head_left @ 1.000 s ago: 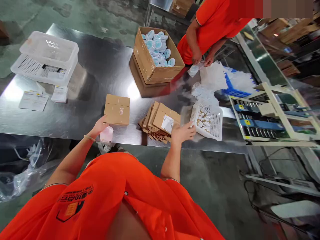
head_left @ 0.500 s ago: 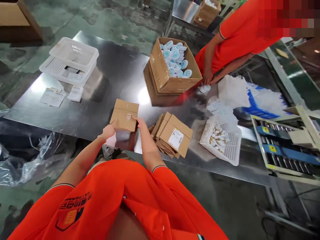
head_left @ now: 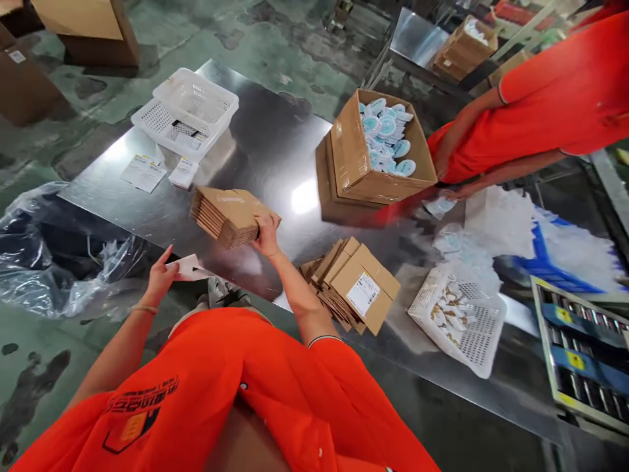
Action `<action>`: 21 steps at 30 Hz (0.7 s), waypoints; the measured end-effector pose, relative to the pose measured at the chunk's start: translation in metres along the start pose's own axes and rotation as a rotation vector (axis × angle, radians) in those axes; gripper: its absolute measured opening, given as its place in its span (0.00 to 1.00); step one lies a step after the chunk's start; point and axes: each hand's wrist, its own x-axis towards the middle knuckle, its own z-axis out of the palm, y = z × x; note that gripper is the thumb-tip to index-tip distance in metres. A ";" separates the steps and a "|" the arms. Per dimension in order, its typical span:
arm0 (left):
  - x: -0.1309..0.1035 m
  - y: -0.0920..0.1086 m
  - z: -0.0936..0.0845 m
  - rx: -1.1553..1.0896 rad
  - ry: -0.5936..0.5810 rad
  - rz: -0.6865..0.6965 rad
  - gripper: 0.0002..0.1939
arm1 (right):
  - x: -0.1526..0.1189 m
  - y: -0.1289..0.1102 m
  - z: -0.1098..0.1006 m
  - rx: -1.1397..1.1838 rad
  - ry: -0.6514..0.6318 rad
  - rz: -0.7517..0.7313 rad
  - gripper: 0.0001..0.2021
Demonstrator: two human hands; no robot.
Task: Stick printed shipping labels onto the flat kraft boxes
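My right hand (head_left: 267, 231) is closed on the right end of a stack of folded cardboard boxes (head_left: 226, 213), which it holds tilted so the layered edges face left and toward me. My left hand (head_left: 160, 278), off the table's front edge, pinches a white label (head_left: 190, 267) with its index finger raised. To the right of my right forearm lies a pile of flattened cardboard boxes (head_left: 339, 282). The top one bears a white printed label (head_left: 363, 292).
White baskets (head_left: 196, 98) and paper labels (head_left: 143, 173) lie at the table's left. A carton (head_left: 354, 154) of round white-and-blue pieces stands behind. A co-worker in orange (head_left: 531, 111) handles clear plastic at right, near a white basket (head_left: 484, 334) of small bagged parts.
The box stack has gone from lying flat between both hands to tilted in my right hand. My left hand has moved off it to the left, holding the label. My view has turned somewhat.
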 end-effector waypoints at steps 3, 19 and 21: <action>-0.015 -0.004 -0.030 -0.100 0.095 -0.093 0.47 | -0.009 0.013 0.020 -0.084 -0.283 -0.172 0.14; -0.038 0.015 0.028 -0.240 -0.305 -0.070 0.42 | -0.094 -0.054 0.046 0.250 -0.402 0.162 0.07; -0.033 0.013 0.035 -0.321 -0.290 -0.048 0.42 | -0.115 -0.083 0.077 0.552 -0.504 0.256 0.11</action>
